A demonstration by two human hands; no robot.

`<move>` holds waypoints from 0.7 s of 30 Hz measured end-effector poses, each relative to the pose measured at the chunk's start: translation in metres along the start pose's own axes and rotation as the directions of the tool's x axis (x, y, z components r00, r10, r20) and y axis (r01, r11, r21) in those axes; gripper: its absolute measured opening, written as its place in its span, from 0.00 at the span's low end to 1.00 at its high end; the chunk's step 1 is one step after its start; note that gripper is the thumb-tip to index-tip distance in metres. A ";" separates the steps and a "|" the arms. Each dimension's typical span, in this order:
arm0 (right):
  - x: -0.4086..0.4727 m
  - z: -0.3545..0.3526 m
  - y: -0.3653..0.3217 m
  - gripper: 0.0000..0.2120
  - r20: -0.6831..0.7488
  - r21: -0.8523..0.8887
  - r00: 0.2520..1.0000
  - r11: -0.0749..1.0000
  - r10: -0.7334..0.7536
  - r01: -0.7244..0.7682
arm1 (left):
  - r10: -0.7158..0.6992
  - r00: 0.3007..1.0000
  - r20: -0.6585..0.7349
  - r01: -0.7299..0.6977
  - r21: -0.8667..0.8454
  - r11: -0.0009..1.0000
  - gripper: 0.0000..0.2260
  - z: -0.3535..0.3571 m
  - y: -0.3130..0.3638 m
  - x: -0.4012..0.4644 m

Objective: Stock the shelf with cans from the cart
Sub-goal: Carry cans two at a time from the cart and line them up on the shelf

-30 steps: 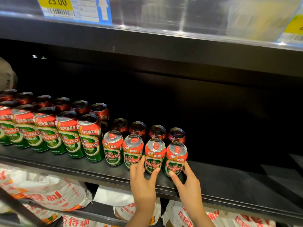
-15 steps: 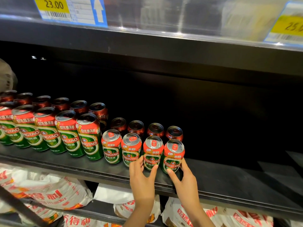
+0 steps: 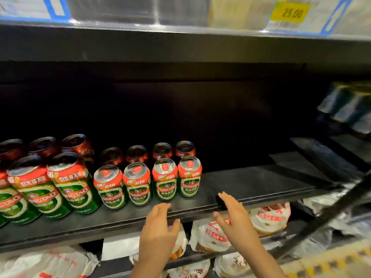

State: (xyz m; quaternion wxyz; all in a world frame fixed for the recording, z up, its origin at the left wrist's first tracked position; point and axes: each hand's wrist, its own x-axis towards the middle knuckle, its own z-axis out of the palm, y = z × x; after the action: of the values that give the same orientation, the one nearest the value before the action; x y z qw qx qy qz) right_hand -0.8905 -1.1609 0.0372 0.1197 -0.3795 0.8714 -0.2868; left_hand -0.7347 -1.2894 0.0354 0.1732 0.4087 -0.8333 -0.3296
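Green and red beer cans stand on the black shelf (image 3: 251, 185). Tall cans (image 3: 73, 183) fill the left side. To their right stands a front row of short cans, ending with the rightmost short can (image 3: 189, 177), and a dimmer second row (image 3: 161, 151) behind it. My left hand (image 3: 158, 231) hovers in front of the shelf edge with fingers spread, holding nothing. My right hand (image 3: 234, 217) hovers beside it, fingers loose, clear of the cans. The cart is out of view.
The shelf stretches bare and dark to the right of the short cans. White printed bags (image 3: 269, 215) lie on the shelf below. A price rail with a yellow 25.00 tag (image 3: 289, 13) runs overhead. Blurred packs (image 3: 347, 105) sit at the far right.
Both hands have let go of the two rightmost short cans and drawn back below the shelf edge. The view has swung to the right.
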 end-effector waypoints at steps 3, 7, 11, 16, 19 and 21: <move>-0.038 -0.012 0.008 0.23 -0.042 -0.025 0.997 0.998 0.058 -0.059 | 0.075 0.984 0.161 -0.099 0.152 0.983 0.21 -0.009 0.003 -0.002; -0.103 -0.027 0.016 0.21 -0.092 -0.027 0.975 0.979 0.201 -0.204 | 0.225 0.899 0.377 -0.323 0.221 0.920 0.20 -0.009 0.011 -0.004; -0.199 -0.036 0.023 0.29 -0.192 0.023 0.869 0.887 0.456 -0.461 | 0.414 0.744 0.525 -0.532 0.089 0.842 0.18 0.014 0.032 -0.016; -0.343 -0.021 0.021 0.33 -0.398 0.165 0.581 0.678 0.710 -0.716 | 0.515 0.344 0.785 -0.604 -0.235 0.762 0.12 0.064 0.082 -0.077; -0.423 -0.010 0.005 0.40 -0.467 0.302 0.364 0.532 0.806 -0.791 | 0.538 0.095 0.837 -0.651 -0.356 0.670 0.15 0.084 0.107 -0.136; -0.467 -0.002 -0.011 0.26 -0.484 0.381 0.239 0.449 0.842 -0.808 | 0.586 -0.025 0.810 -0.679 -0.444 0.585 0.16 0.088 0.118 -0.177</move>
State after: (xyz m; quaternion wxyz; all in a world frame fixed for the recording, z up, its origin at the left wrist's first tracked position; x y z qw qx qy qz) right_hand -0.5658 -0.8244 0.0411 -0.0287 0.2545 0.9160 -0.3088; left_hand -0.7431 -1.0600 0.0498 -0.2086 -0.2685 -0.8758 -0.3425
